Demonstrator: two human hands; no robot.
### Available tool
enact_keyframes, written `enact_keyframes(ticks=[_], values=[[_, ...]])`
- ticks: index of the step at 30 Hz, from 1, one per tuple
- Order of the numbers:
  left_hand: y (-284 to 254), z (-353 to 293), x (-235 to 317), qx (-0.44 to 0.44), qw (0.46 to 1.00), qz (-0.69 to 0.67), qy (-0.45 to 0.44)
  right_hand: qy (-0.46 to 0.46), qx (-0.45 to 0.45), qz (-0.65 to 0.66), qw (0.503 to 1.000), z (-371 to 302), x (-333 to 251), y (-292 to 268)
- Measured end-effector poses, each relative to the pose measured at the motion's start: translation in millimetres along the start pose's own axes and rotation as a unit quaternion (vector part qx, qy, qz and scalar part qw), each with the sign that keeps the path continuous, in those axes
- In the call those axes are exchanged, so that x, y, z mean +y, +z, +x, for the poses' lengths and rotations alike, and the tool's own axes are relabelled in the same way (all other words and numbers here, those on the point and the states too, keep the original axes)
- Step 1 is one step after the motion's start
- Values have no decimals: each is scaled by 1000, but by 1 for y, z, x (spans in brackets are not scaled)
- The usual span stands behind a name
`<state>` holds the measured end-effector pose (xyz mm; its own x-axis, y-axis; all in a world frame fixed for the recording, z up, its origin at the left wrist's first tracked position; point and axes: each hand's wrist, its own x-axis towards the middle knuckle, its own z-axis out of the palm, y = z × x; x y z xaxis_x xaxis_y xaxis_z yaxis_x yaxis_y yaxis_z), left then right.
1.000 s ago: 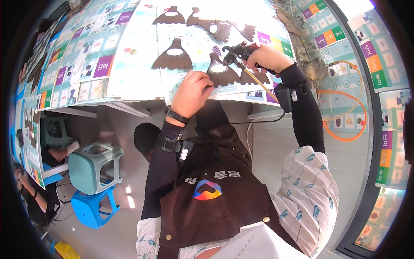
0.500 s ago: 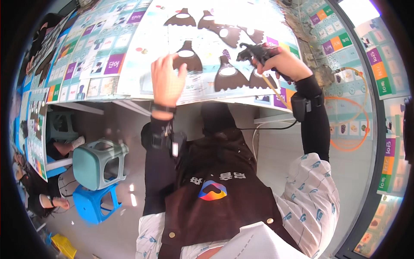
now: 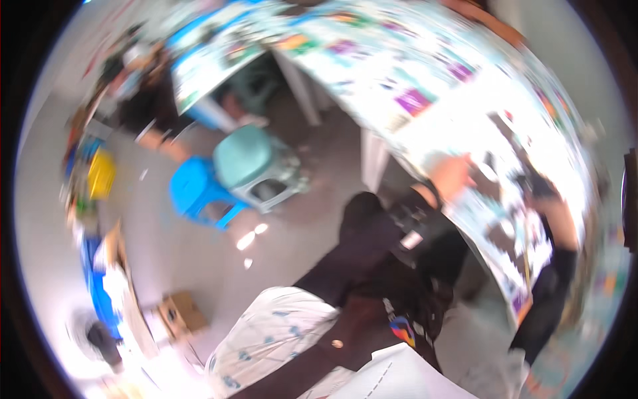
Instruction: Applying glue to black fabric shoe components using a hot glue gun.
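The picture is smeared by motion. My left hand [image 3: 452,177] is at the table's near edge, its fingers stretched out and apart beside a dark scallop-edged piece [image 3: 488,188] with a white oval. My right hand [image 3: 557,207] is closed around a black hand tool [image 3: 530,181]; its exact kind is blurred. Another dark piece [image 3: 506,241] lies on the white sheet, nearer to me than the tool. Both of my forearms have black sleeves.
The printed table top [image 3: 372,63] runs off to the upper left. A green stool [image 3: 244,156] and a blue stool [image 3: 195,186] stand on the floor to the left. Another person [image 3: 149,100] sits beyond them. A cardboard box [image 3: 183,314] is at the lower left.
The view has swung far to the left, so the table and both hands now appear at the right. The black tool is still in my right hand; my left hand stays by the dark piece.
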<state>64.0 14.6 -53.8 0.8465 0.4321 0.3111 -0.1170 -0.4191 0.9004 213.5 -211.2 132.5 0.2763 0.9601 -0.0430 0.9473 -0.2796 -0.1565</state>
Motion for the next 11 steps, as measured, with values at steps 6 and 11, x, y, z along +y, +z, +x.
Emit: enact_keyframes(ticks=[6,11], values=[[-28,-14,23,27,999,26,-23,272,-2,434,859,13,-41,-24],[-23,-6,20,45,998,31,20,228,-32,452,862,14,71,3]])
